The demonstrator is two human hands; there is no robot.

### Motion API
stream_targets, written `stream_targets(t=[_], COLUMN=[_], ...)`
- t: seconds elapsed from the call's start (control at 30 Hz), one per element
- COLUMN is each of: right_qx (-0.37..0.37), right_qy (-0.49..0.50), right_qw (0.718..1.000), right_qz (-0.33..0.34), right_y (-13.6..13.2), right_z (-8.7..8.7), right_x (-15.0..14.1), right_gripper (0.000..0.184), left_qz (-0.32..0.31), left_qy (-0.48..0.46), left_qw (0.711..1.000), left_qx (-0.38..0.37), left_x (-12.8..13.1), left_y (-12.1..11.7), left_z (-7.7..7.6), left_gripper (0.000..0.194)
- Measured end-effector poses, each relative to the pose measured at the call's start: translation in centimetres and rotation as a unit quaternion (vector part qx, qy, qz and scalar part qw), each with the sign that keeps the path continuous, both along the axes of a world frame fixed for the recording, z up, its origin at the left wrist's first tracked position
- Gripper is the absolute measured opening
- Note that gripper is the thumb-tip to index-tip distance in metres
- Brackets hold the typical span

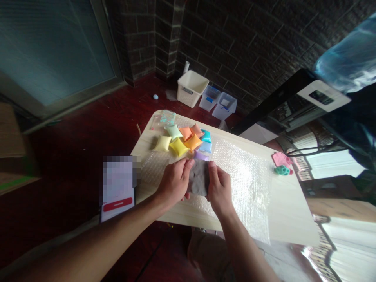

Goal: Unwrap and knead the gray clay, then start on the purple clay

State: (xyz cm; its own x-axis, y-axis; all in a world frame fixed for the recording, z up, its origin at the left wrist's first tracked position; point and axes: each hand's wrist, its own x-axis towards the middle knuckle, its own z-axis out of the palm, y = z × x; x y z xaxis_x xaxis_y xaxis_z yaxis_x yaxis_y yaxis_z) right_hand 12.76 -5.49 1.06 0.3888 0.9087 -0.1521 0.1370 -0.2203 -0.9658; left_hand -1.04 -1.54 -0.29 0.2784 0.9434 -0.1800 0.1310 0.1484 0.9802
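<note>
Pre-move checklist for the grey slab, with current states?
1. Left hand grips slab: ok, at its left edge.
2. Right hand grips slab: ok, at its right edge.
3. Slab surface even: not ok, dents show.
4. Purple packet fully visible: not ok, slab partly covers it.
5. Bubble wrap on table: ok.
6. Slab underside undamaged: cannot tell, hidden.

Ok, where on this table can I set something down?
The right end of the table looks bare, between the bubble wrap and right edge, nearer you than the pink lump and green lump. It's crowded far left, where pillow-shaped packets cluster beyond the held gray slab.
</note>
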Motion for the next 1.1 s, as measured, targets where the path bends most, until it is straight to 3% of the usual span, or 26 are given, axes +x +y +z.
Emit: stream_targets(t=[0.23,0.4,0.5,0.7,0.97,1.1], right_qx=[0.028,0.024,0.03,0.063,0.074,0.072], right_qy=[-0.003,0.076,0.018,-0.115,-0.123,-0.102], right_qw=[0.999,0.997,0.999,0.991,0.989,0.991], right_qz=[-0.025,0.011,0.009,-0.021,-0.036,-0.047], right_y=[0.0,0.1,0.1,0.0,0.0,0.1], right_z=[-0.1,-0.2,-0.1,0.2,-0.1,0.0], right_x=[0.3,0.5,0.4,0.4,0.5,0.3], right_gripper=[0.059,0.056,0.058,0.06,0.059,0.06], left_qz=[0.0,0.014,0.013,0.019,0.015,0.026], left_qy=[-0.056,0.05,0.088,0.025,0.04,0.001], left_qw=[0.998,0.992,0.979,0.99,0.983,0.99], left_qx=[-0.018,0.118,0.184,0.14,0.176,0.137], left_x=[-0.1,-0.4,-0.3,-0.2,-0.2,-0.2], left_y=[-0.2,0.2,0.2,0.3,0.6,0.4], left_z=[-0.1,0.2,0.5,-0.1,-0.5,-0.4], left_gripper=[0.055,0.045,0.041,0.049,0.045,0.047])
